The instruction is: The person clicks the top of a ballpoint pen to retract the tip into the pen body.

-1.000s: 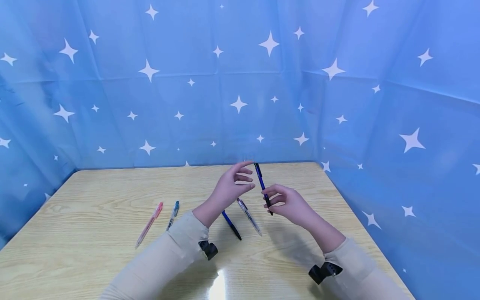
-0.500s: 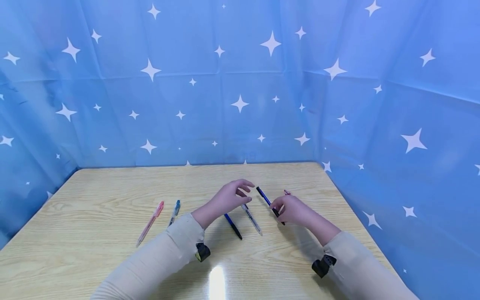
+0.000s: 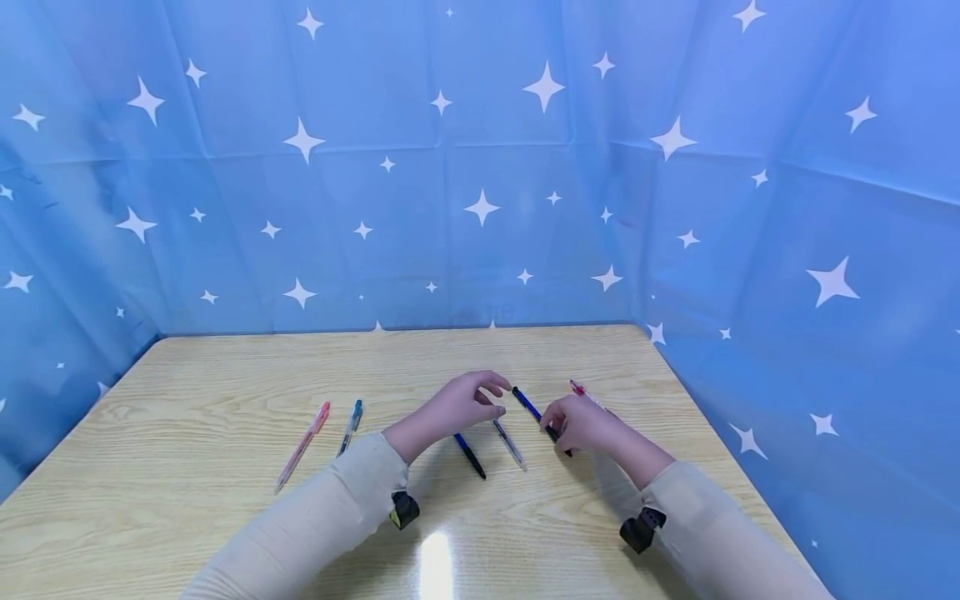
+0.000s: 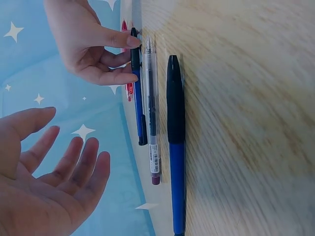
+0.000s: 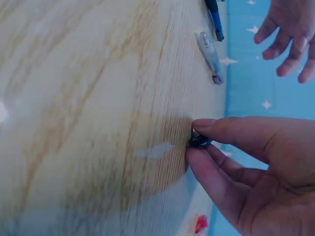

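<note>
My right hand point(image 3: 588, 427) pinches the black grip end of a blue ballpoint pen point(image 3: 528, 403) between thumb and fingers, low at the tabletop. In the right wrist view only the dark tip end of that pen point(image 5: 199, 141) shows between the fingertips. My left hand point(image 3: 453, 407) hovers near its far end, fingers relaxed and holding nothing; the left wrist view shows them apart from every pen. Between the hands lie a clear pen point(image 4: 152, 108) and another blue pen point(image 4: 176, 152) with a black grip. Beyond my right hand lies a red pen point(image 3: 578, 388), partly hidden.
To the left of my left arm, a pink pen point(image 3: 303, 446) and a teal-ended clear pen point(image 3: 350, 427) lie on the wooden table point(image 3: 187, 417). A blue star-printed curtain point(image 3: 420, 183) hangs behind the table and along its sides.
My right hand has lowered the blue pen from a raised, steep position down to the table, slightly rightward. My left hand has moved away from the pen's top and lower. The red pen has come into sight.
</note>
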Action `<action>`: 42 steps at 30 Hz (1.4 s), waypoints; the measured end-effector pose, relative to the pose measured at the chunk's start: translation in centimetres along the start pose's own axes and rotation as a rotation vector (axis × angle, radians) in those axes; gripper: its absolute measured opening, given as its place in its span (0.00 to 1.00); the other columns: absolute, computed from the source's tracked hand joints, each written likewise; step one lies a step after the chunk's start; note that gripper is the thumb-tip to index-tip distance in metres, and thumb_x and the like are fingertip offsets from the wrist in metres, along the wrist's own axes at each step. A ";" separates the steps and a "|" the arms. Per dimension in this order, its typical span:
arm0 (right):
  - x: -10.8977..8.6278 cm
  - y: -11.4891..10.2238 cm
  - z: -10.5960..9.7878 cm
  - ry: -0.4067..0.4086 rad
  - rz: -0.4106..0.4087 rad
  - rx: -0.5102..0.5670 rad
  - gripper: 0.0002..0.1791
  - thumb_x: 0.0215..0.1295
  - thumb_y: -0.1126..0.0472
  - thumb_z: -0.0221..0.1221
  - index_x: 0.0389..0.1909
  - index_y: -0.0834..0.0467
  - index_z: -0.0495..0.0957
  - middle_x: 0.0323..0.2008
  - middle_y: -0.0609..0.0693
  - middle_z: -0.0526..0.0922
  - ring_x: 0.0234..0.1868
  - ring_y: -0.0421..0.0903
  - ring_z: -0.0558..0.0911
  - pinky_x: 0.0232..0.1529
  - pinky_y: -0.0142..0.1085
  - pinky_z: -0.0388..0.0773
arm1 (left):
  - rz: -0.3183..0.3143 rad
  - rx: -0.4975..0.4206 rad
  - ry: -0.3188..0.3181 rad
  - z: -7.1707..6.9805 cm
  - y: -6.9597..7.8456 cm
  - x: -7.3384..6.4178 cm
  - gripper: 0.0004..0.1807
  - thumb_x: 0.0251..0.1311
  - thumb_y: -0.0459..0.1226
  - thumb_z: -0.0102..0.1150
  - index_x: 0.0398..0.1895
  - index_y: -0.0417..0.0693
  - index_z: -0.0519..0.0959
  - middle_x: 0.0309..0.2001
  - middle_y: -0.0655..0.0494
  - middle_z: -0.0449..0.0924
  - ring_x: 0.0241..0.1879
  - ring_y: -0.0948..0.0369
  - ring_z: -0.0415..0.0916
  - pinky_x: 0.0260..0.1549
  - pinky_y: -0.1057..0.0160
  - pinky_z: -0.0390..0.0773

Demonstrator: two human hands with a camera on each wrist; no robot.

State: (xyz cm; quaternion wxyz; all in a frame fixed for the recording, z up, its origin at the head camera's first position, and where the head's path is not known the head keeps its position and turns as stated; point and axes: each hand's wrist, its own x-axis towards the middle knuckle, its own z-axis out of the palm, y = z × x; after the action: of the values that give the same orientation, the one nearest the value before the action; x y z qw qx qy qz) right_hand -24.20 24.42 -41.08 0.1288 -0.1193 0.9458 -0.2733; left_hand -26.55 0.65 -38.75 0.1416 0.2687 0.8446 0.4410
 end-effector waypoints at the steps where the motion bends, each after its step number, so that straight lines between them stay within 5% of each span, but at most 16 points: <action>1: 0.0 0.0 0.0 -0.006 0.004 0.011 0.20 0.45 0.79 0.68 0.41 0.61 0.84 0.29 0.49 0.78 0.28 0.42 0.77 0.24 0.34 0.78 | 0.001 0.004 -0.004 0.0 0.0 0.0 0.21 0.65 0.35 0.62 0.61 0.45 0.76 0.51 0.52 0.78 0.44 0.59 0.78 0.39 0.60 0.79; 9: -0.5 0.6 -1.2 -0.025 -0.054 0.104 0.20 0.48 0.75 0.70 0.45 0.64 0.81 0.34 0.52 0.79 0.30 0.44 0.80 0.28 0.36 0.80 | 0.011 0.008 -0.019 0.6 0.4 0.5 0.19 0.65 0.35 0.62 0.59 0.48 0.77 0.53 0.45 0.78 0.42 0.60 0.78 0.38 0.59 0.79; 20: -1.9 4.8 -5.3 0.042 -0.064 0.160 0.21 0.56 0.69 0.69 0.52 0.66 0.79 0.41 0.59 0.79 0.41 0.51 0.81 0.38 0.41 0.80 | 0.040 0.014 -0.074 2.5 1.5 1.8 0.18 0.65 0.35 0.61 0.58 0.50 0.78 0.50 0.47 0.78 0.40 0.62 0.77 0.36 0.62 0.78; 31: -2.3 8.9 -5.3 0.044 -0.040 0.183 0.21 0.53 0.71 0.70 0.49 0.66 0.80 0.40 0.57 0.80 0.39 0.50 0.78 0.35 0.39 0.78 | 0.093 0.061 -0.112 4.7 1.8 2.7 0.18 0.65 0.35 0.61 0.59 0.46 0.77 0.51 0.47 0.79 0.38 0.64 0.78 0.35 0.66 0.78; 42: -1.5 10.2 -5.1 -0.002 -0.014 0.173 0.20 0.53 0.73 0.68 0.49 0.65 0.83 0.41 0.54 0.84 0.37 0.44 0.77 0.36 0.35 0.75 | 0.088 0.042 -0.123 5.0 1.3 2.6 0.17 0.66 0.36 0.61 0.58 0.48 0.78 0.42 0.60 0.78 0.40 0.66 0.77 0.38 0.66 0.78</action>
State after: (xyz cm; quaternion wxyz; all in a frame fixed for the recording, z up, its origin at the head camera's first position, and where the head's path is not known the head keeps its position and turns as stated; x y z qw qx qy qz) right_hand -25.99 35.73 -42.30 0.1378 -0.1145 0.9177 -0.3547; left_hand -25.82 6.08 -40.57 0.1681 0.3351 0.8307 0.4115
